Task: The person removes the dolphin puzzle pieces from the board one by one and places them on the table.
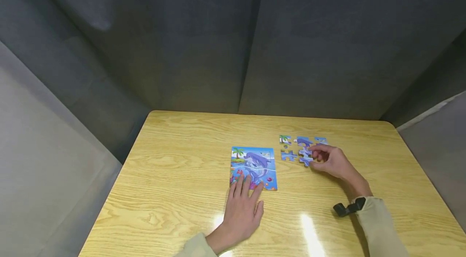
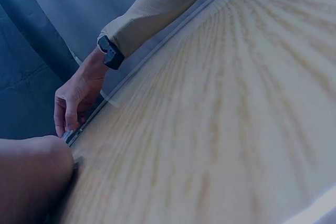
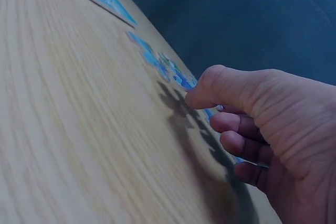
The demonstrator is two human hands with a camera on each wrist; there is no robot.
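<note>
In the head view my left hand point(image 1: 243, 213) lies with fingers spread, its fingertips on the lower edge of a square dolphin puzzle point(image 1: 256, 164). To the right, my right hand point(image 1: 335, 163) pinches a blue-and-white jigsaw piece point(image 1: 306, 156) between thumb and index finger. Loose pieces lie around it: a palm-tree piece point(image 1: 285, 139), a dolphin piece point(image 1: 303, 141), a pale blue piece point(image 1: 321, 140) and a wavy blue piece point(image 1: 288, 155). The right wrist view shows the right thumb point(image 3: 210, 87) with curled fingers behind it, above a shadow; the held piece is mostly hidden there.
The wood-grain table point(image 1: 174, 192) has rounded far corners. Dark grey curtains point(image 1: 196, 47) hang behind it, and lighter panels stand at both sides. A black strap device point(image 1: 349, 207) sits on the right wrist.
</note>
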